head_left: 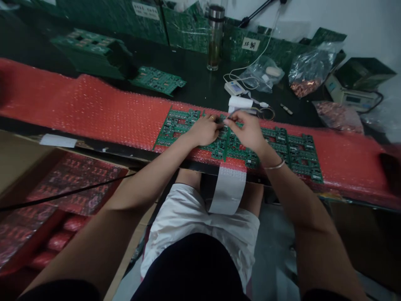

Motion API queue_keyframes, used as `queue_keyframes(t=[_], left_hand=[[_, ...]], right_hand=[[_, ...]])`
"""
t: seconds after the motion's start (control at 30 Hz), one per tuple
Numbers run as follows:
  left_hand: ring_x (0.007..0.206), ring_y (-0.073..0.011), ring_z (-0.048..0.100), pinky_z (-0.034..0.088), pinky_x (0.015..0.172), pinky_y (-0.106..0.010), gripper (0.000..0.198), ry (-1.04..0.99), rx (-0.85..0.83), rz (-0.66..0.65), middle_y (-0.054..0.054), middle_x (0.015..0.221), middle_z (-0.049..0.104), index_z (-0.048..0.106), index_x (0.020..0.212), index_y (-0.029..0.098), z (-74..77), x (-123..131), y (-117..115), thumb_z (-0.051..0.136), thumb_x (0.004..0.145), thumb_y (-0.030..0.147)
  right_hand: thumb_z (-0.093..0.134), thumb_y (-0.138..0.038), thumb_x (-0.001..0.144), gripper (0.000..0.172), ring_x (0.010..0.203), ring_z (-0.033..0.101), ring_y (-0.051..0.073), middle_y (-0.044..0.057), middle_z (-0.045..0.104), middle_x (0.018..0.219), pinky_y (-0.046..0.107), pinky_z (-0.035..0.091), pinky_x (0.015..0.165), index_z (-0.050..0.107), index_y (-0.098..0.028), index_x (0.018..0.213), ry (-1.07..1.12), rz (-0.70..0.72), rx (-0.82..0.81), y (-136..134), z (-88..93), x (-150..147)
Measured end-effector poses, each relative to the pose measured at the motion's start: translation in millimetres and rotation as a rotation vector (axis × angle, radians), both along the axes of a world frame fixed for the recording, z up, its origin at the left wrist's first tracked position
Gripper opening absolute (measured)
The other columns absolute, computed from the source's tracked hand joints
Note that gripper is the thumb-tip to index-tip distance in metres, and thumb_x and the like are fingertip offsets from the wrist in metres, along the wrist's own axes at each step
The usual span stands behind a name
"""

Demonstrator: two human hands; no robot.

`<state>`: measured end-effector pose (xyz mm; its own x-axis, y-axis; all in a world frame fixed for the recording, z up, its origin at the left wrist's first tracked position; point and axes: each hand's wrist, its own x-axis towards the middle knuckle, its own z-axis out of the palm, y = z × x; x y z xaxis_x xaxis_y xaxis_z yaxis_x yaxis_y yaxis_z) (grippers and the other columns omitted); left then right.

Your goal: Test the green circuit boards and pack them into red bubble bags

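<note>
My left hand (205, 129) rests palm down on a row of green circuit boards (300, 152), a ring on one finger and the fingers lying on the boards. Close beside it, my right hand (247, 130) has thumb and forefinger pinched together just above the boards; what is between them is too small to make out. The fingertips of both hands nearly meet. Under the boards lies red bubble wrap (125, 117). A white label strip (230, 188) hangs over the table's front edge, below my hands.
Behind the boards are a white roll (240, 103), a small device with a cable (234, 88) and a glass bottle (215, 37). Stacked boards (94, 54) and a loose board (159, 79) are at left. Bags of copper-coloured parts (305, 87) and a scale (354, 98) stand right. A carton (75, 179) sits lower left.
</note>
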<state>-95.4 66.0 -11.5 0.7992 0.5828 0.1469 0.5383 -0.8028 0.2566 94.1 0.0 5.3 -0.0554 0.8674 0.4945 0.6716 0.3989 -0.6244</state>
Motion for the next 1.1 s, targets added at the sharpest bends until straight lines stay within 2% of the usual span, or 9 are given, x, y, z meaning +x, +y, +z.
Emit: queue_keyframes(t=[0.1, 0.17, 0.23, 0.33, 0.47, 0.57, 0.77, 0.97, 1.1], left_hand=[[0.143, -0.0305, 0.051, 0.040, 0.122, -0.050, 0.058, -0.119, -0.118, -0.041, -0.018, 0.154, 0.053, 0.056, 0.150, 0.013, -2.5, -12, 3, 0.041, 0.094, 0.015], [0.152, -0.0288, 0.042, 0.035, 0.127, -0.048, 0.066, -0.222, -0.132, -0.011, -0.018, 0.162, 0.045, 0.045, 0.157, 0.010, -2.3, -23, -5, 0.041, 0.091, 0.012], [0.153, -0.0293, 0.040, 0.034, 0.128, -0.049, 0.064, -0.307, -0.103, 0.044, -0.019, 0.162, 0.045, 0.048, 0.154, 0.009, -0.2, -35, -19, 0.042, 0.090, 0.012], [0.146, -0.0287, 0.049, 0.038, 0.125, -0.049, 0.055, -0.390, -0.067, 0.130, -0.018, 0.154, 0.052, 0.058, 0.144, 0.010, 4.6, -51, -49, 0.043, 0.091, 0.014], [0.138, -0.0260, 0.055, 0.044, 0.121, -0.048, 0.048, -0.468, -0.059, 0.243, -0.013, 0.145, 0.059, 0.065, 0.134, 0.017, 9.1, -65, -83, 0.044, 0.091, 0.015], [0.131, -0.0252, 0.059, 0.047, 0.118, -0.046, 0.043, -0.535, -0.065, 0.271, -0.012, 0.136, 0.063, 0.068, 0.125, 0.018, 10.6, -68, -101, 0.045, 0.089, 0.015], [0.123, -0.0248, 0.061, 0.050, 0.112, -0.045, 0.034, -0.571, -0.122, 0.256, -0.011, 0.127, 0.065, 0.067, 0.116, 0.020, 8.4, -61, -124, 0.047, 0.090, 0.014], [0.115, -0.0225, 0.064, 0.055, 0.104, -0.039, 0.025, -0.632, -0.140, 0.260, -0.010, 0.116, 0.066, 0.067, 0.108, 0.019, -1.5, -54, -135, 0.047, 0.093, 0.014], [0.115, -0.0226, 0.064, 0.055, 0.103, -0.040, 0.024, -0.607, -0.181, 0.257, -0.010, 0.117, 0.067, 0.067, 0.109, 0.019, -7.5, -50, -144, 0.048, 0.094, 0.014]], right_hand=[[0.064, -0.048, 0.097, 0.026, 0.086, 0.067, 0.021, 0.003, 0.073, 0.088, 0.038, 0.053, 0.082, 0.065, -0.025, 0.085, -0.038, 0.046, -0.030, -29, -7.5, -11], [0.066, -0.044, 0.097, 0.022, 0.086, 0.067, 0.022, 0.003, 0.074, 0.088, 0.038, 0.053, 0.082, 0.065, -0.025, 0.084, -0.057, 0.040, -0.022, -36, -16.4, -17], [0.067, -0.040, 0.097, 0.020, 0.086, 0.067, 0.022, 0.004, 0.073, 0.087, 0.038, 0.053, 0.082, 0.064, -0.025, 0.083, -0.067, 0.030, -0.003, -36, -23.8, -20], [0.066, -0.040, 0.098, 0.021, 0.087, 0.067, 0.023, 0.004, 0.073, 0.087, 0.039, 0.052, 0.082, 0.064, -0.025, 0.083, -0.096, 0.029, 0.002, -31, -29.7, -21], [0.062, -0.047, 0.100, 0.027, 0.089, 0.066, 0.024, 0.005, 0.072, 0.087, 0.041, 0.052, 0.084, 0.063, -0.026, 0.083, -0.155, 0.021, 0.010, -29, -31.9, -22], [0.057, -0.052, 0.102, 0.033, 0.091, 0.065, 0.026, 0.007, 0.072, 0.088, 0.042, 0.051, 0.086, 0.063, -0.026, 0.084, -0.195, 0.041, 0.042, -32, -31.9, -24], [0.050, -0.054, 0.104, 0.036, 0.096, 0.064, 0.028, 0.008, 0.074, 0.095, 0.043, 0.048, 0.090, 0.065, -0.026, 0.089, -0.271, 0.038, 0.036, -34, -30.3, -24], [0.051, -0.053, 0.104, 0.035, 0.097, 0.064, 0.027, 0.007, 0.072, 0.094, 0.042, 0.047, 0.091, 0.064, -0.025, 0.088, -0.256, 0.032, 0.027, -32, -33.4, -22], [0.053, -0.053, 0.103, 0.033, 0.097, 0.063, 0.028, 0.008, 0.072, 0.093, 0.042, 0.046, 0.092, 0.065, -0.025, 0.089, -0.266, 0.040, -0.011, -31, -35.6, -21]])
